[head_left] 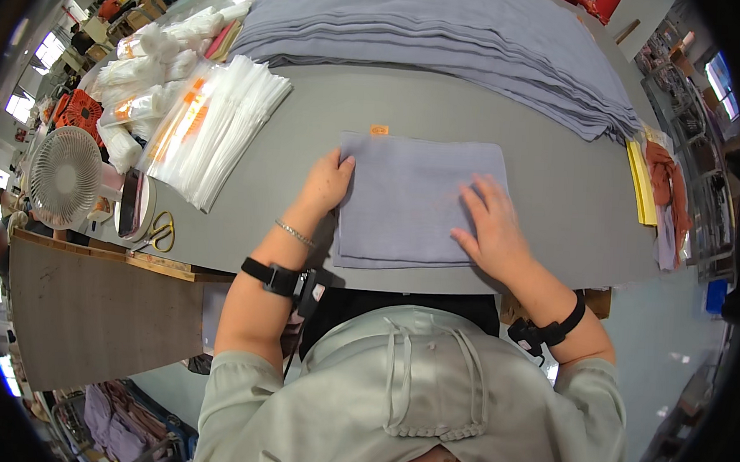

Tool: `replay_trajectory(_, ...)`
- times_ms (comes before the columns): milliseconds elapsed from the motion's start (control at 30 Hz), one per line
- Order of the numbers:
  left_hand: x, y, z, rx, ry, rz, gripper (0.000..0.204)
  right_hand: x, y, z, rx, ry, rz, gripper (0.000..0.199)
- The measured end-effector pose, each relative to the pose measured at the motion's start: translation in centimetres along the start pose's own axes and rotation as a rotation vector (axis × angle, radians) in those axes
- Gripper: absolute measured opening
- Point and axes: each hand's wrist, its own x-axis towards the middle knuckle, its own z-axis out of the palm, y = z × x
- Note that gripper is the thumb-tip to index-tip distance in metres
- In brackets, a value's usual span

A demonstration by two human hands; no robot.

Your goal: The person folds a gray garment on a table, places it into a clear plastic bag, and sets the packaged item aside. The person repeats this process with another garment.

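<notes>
In front of me a folded grey-blue cloth (405, 203) lies flat on the grey table (310, 102), with a small orange tag (379, 130) sticking out at its far edge. My left hand (331, 179) grips the cloth's left edge, the thumb on top and the fingers bent round the side. Over the right part of the cloth is my right hand (492, 225), its fingers spread and a little blurred; it holds nothing.
A wide stack of grey-blue cloth (430, 33) spans the far side. Clear plastic bags (216, 131) lie at the left, near a white fan (66, 177) and yellow-handled scissors (162, 233). Yellow sheets (640, 182) and a rust-coloured cloth (664, 175) are at the right edge.
</notes>
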Motion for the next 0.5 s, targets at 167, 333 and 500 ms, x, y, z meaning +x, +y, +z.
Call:
replay_trajectory(167,-0.2,1.1,-1.4,0.009,-0.238,-0.207,0.024,-1.8,1.7,2.6,-0.229,-0.009,0.071,0.066)
replay_trajectory(333,-4.8,3.1,-2.3,-0.143,-0.299,-0.199,0.026,-0.2,6.7,-0.3,-0.155,-0.134,-0.189,0.067)
replay_trajectory(500,-6.4,4.7,-1.8,0.455,0.088,0.180,0.039,2.7,6.5,-2.9,-0.155,-0.141,-0.241,0.065)
